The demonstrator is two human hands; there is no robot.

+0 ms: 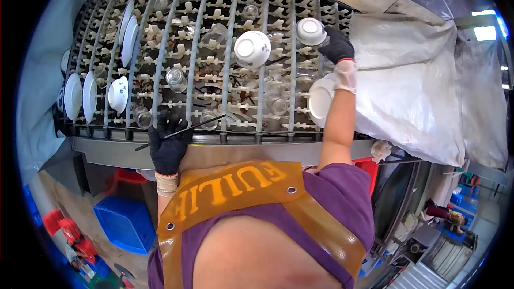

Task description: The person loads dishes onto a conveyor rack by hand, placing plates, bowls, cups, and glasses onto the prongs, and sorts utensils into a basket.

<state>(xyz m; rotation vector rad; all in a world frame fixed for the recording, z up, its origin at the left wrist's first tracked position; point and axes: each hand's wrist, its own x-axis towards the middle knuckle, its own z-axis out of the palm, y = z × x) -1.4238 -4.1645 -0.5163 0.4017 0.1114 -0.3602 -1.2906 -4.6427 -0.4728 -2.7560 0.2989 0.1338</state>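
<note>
My right hand (337, 46), in a black glove, reaches to the right side of the rack conveyor (230, 53), its fingers closed at the edge of an upturned white bowl (310, 31). My left hand (170, 144), also black-gloved, is at the conveyor's front edge, with a thin black chopstick (184, 131) across its fingers. A second upturned bowl (251, 49) sits mid-rack. Below my right hand a white plate (322, 101) leans, partly behind my forearm. Glass cups (175, 79) lie among the pegs. On the left stand white plates (73, 97) and a patterned bowl (118, 94).
A metal ledge (241, 152) runs along the conveyor's front. Translucent plastic sheeting (409, 85) hangs at the right. A blue crate (124, 223) and red containers (69, 229) are on the floor at left. Another person (447, 214) is far off at lower right.
</note>
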